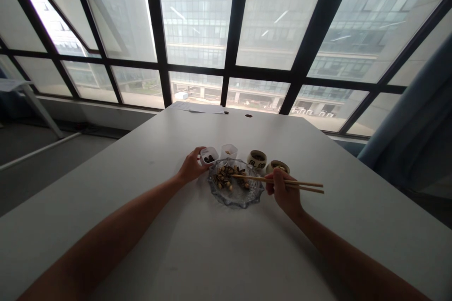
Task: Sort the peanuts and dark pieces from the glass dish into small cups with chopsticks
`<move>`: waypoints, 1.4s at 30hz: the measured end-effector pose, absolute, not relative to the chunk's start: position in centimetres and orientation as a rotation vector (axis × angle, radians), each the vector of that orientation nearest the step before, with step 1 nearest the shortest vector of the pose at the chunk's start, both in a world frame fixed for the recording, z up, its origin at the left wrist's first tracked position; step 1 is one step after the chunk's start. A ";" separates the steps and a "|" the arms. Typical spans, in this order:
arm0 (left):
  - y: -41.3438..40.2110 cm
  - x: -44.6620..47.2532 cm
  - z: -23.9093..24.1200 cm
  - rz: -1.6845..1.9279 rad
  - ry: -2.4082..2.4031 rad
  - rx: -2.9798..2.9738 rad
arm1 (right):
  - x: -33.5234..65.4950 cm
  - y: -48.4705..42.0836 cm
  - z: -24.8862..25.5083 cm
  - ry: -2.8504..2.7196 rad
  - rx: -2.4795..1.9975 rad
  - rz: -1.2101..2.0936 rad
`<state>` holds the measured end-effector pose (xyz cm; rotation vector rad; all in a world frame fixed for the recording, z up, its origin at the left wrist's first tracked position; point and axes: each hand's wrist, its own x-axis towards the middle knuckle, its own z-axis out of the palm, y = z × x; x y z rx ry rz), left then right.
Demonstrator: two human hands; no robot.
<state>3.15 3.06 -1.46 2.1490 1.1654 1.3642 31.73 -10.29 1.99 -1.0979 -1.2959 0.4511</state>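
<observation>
My left hand (192, 165) is wrapped round a small white plastic cup (205, 154) with several dark pieces in it, at the left rim of a clear glass dish (242, 203). Small brown and pale pieces (226, 178), of a kind I cannot make out, lie heaped mostly in the dish's left and upper part. Wooden chopsticks (307, 184) are gripped in my right hand (285, 193), right of the dish. Their tips reach down among the pieces; whether they pinch one is too small to tell.
Behind the dish stands a second clear cup (229, 151) with a little in it. To the right are two round ceramic cups (257, 159) (273, 164), the nearer partly behind my right hand. Papers (197, 107) lie at the white table's (197, 254) far end, by the windows.
</observation>
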 end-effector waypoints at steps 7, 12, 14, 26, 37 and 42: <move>3.0 3.0 -1.4 1.362 1.177 2.156 | 31.9 -10.0 1.8 -1.264 -1.103 0.443; 3.0 3.1 -1.5 1.370 1.182 2.154 | 31.8 -10.7 1.5 -1.313 -1.086 0.391; 3.0 3.1 -1.5 1.369 1.187 2.156 | 31.8 -10.8 1.4 -1.329 -1.083 0.386; 2.7 2.9 -1.3 1.377 1.188 2.187 | 31.4 -11.0 1.5 -1.291 -1.087 0.425; 2.6 2.8 -1.2 1.356 1.188 2.197 | 32.1 -9.0 1.0 -0.788 -1.175 0.696; 2.8 2.8 -1.3 1.365 1.192 2.195 | 32.7 -9.1 1.5 -0.820 -1.170 0.630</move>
